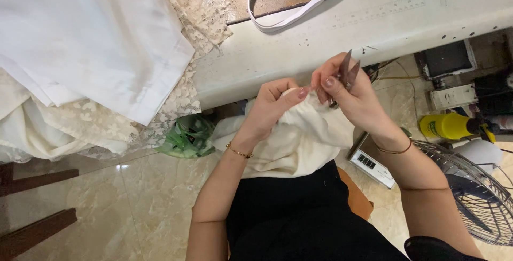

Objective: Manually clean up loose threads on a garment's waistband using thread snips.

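A cream fabric piece (291, 143) lies on my lap over black clothing. My left hand (272, 106) pinches its upper edge between thumb and fingers. My right hand (347, 92) holds small thread snips (348, 71), blades pointing up, just right of the pinched edge. Both wrists wear thin gold bracelets. The hands sit close together, just in front of the sewing table's front edge (256, 79).
White cloth (91, 31) and lace (197, 15) are piled at the left on the table. A white strap (299, 10) loops across the table. A green plastic bag (187, 138), a fan grille (475, 191), a yellow bottle (446, 126) and a foot pedal (371, 165) sit on the floor.
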